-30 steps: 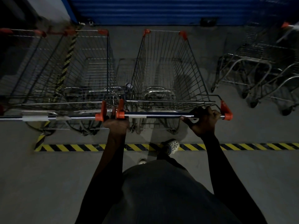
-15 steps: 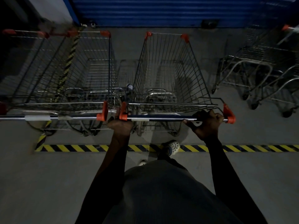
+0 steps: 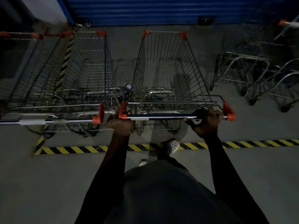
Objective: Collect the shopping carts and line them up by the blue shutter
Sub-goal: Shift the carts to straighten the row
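Note:
A wire shopping cart (image 3: 165, 70) with orange corner caps stands straight ahead, its nose toward the blue shutter (image 3: 145, 10). My left hand (image 3: 120, 122) grips the left end of its handle bar (image 3: 161, 116) by the orange bracket. My right hand (image 3: 207, 121) grips the bar near the right orange bracket. A second cart (image 3: 84, 70) stands parked right beside it on the left, handle almost level, and a further cart (image 3: 21, 65) overlaps it at the far left.
More carts (image 3: 262, 67) stand turned sideways at the right, near the shutter. A yellow-and-black floor stripe (image 3: 80, 149) runs across under my feet, and another stripe (image 3: 64, 59) runs toward the shutter. Bare concrete floor (image 3: 48, 183) lies behind me.
The cart under my hands has rolled a little forward toward the shutter, its handle drawing level with the left cart's handle. Both hands have kept their grip.

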